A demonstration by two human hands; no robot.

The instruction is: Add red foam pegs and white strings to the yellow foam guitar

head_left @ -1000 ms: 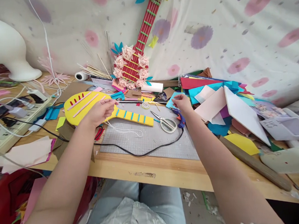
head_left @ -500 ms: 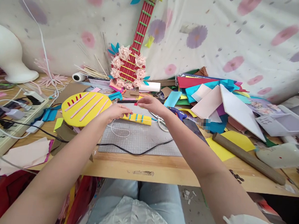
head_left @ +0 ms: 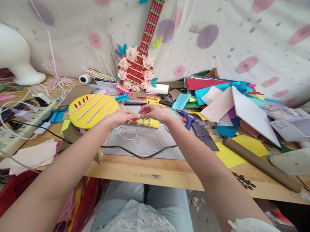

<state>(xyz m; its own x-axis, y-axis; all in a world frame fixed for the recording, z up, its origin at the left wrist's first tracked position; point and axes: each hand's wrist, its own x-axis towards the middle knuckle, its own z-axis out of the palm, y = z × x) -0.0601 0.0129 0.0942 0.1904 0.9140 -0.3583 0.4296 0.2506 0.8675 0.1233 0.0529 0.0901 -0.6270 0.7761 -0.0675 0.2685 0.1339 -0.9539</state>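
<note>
A guitar-shaped craft piece lies on the grey cutting mat (head_left: 158,144), its yellow round body (head_left: 87,120) marked with pink and red strips. Blue strips cross its short yellow neck (head_left: 153,123). My left hand (head_left: 121,117) is closed in a pinch over the near end of the neck, where a white string (head_left: 127,138) trails from its fingertips onto the mat. My right hand (head_left: 155,112) meets it there with fingers pinched together. Whatever is between the right fingertips is too small to make out. The hands hide part of the neck.
A red toy guitar (head_left: 137,67) with paper flowers leans on the curtain. To the right lie a blue glue gun (head_left: 188,119), a phone (head_left: 204,136), a brown tube (head_left: 261,164) and coloured sheets (head_left: 216,102). A black cable (head_left: 141,155) crosses the mat; a power strip (head_left: 24,126) sits left.
My right hand has come down and left, so its fingertips now meet those of my left hand. The view has shifted slightly, showing more of the glue gun and phone.
</note>
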